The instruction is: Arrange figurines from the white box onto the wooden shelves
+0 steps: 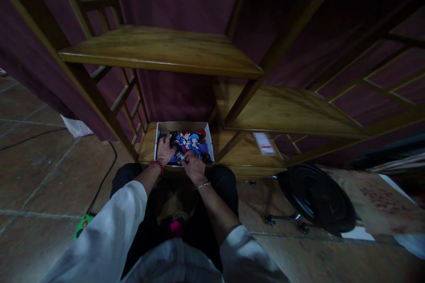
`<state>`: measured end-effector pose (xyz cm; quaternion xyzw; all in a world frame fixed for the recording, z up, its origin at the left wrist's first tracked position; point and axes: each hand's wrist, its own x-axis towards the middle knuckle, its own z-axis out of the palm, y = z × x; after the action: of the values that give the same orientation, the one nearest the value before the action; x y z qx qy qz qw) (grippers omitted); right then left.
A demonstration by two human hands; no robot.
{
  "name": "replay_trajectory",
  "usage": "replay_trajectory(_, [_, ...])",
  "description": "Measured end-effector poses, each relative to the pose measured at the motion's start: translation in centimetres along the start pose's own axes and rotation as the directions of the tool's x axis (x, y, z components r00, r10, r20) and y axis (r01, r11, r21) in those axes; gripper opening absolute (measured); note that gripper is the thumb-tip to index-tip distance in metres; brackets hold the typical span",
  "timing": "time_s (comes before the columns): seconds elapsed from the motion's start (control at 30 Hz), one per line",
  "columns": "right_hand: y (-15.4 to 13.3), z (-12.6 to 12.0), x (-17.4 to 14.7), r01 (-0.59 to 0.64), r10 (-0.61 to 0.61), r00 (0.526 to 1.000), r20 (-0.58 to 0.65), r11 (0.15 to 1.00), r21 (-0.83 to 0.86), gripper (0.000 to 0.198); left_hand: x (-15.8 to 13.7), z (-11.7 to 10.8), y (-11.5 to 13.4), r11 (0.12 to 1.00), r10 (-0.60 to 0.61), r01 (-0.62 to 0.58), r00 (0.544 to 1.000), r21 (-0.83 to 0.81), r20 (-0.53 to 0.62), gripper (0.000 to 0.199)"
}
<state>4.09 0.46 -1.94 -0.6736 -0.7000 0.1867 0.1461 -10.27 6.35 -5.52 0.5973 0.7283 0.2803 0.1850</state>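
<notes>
An open white cardboard box (pixel 211 148) stands on the lowest wooden shelf, right in front of my knees. Small colourful figures (pixel 194 141), mostly blue, white and black with some red, fill it in a jumble; their exact kind is too small to tell. My left hand (pixel 165 150), with a red bead bracelet at the wrist, reaches over the box's left side, fingers apart on the contents. At the front edge my right hand (pixel 194 165), wearing a silver bangle, has its fingers pinched together among the figures. What lies between those fingertips is hidden.
A wooden shelf board (pixel 159 48) juts out above the box, and another shelf (pixel 292 108) lies to the right. A blurred white packet (pixel 264 143) rests on the lower board. Right of me stands a round black stool (pixel 317 196). A green object (pixel 83 226) with a cable lies on the tiled floor.
</notes>
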Motion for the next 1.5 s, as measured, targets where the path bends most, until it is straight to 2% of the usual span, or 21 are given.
replay_trajectory(0.33, [0.1,0.1,0.0,0.007,-0.007,1.000,-0.011,1.000,0.016,0.019,-0.2,-0.1,0.1,0.997,0.042,-0.042,0.999,0.057,0.000,0.058])
replay_trajectory(0.5, [0.2,0.3,0.1,0.012,-0.012,1.000,-0.020,1.000,0.021,0.018,-0.4,-0.6,0.5,0.999,-0.011,0.009,0.999,0.046,0.052,0.060])
replay_trajectory(0.6, [0.2,0.3,0.1,0.014,-0.014,1.000,-0.021,1.000,0.027,0.018,-0.2,-0.6,0.4,0.999,0.018,-0.021,0.997,0.042,0.073,0.057])
replay_trajectory(0.73, [0.2,0.1,0.1,0.014,-0.013,1.000,-0.015,0.999,0.031,0.018,-0.1,-0.6,0.2,0.998,0.034,-0.037,0.998,0.053,0.053,0.049])
replay_trajectory(0.9, [0.1,-0.1,0.1,0.002,-0.003,1.000,0.022,1.000,0.016,0.020,-0.4,-0.7,0.3,0.997,0.009,-0.013,0.999,0.080,0.042,0.050])
replay_trajectory(1.17, [-0.5,-0.5,-0.1,-0.023,0.024,0.999,0.041,0.999,-0.027,0.033,-1.5,-1.1,1.1,0.958,0.246,-0.229,0.966,0.174,-0.083,0.043])
replay_trajectory(1.5, [-0.8,-0.8,0.1,-0.047,0.050,0.997,0.065,0.998,-0.036,0.037,-2.4,-0.3,1.2,0.903,0.417,-0.417,0.909,0.100,0.023,0.035])
